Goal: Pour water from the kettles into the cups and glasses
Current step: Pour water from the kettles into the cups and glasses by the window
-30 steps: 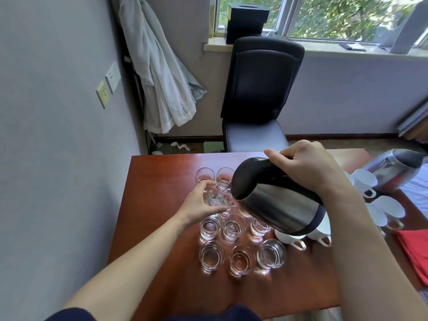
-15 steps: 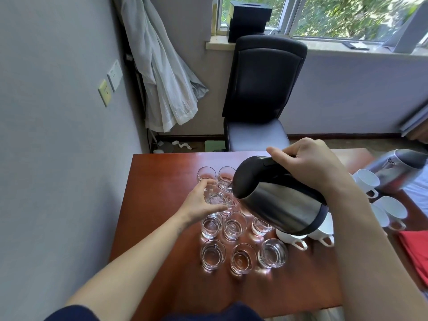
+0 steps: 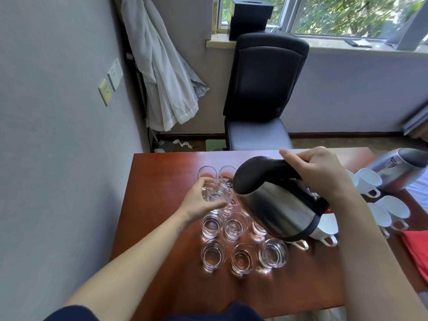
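A kettle with a rounded body of brushed steel, a smooth black plastic lid and handle and a black band round its base is held tilted over a glossy reddish-brown wooden table, its spout lowered toward nine o'clock. The handle is gripped from above by the right hand, whose fingers are curled round it. At nine o'clock from the spout, just beside it, a clear round glass is held by the left hand, with thumb and fingers wrapped round its wall; some water is seen in it, but whether a stream is falling cannot be told. At six o'clock from that hand, short thick-bottomed glasses are ranged upright in rows. White glazed cups with loop handles are grouped at three o'clock from the kettle, some partly hidden behind it. A second steel kettle, blurred, is seen at two o'clock, and a red cloth at four o'clock.
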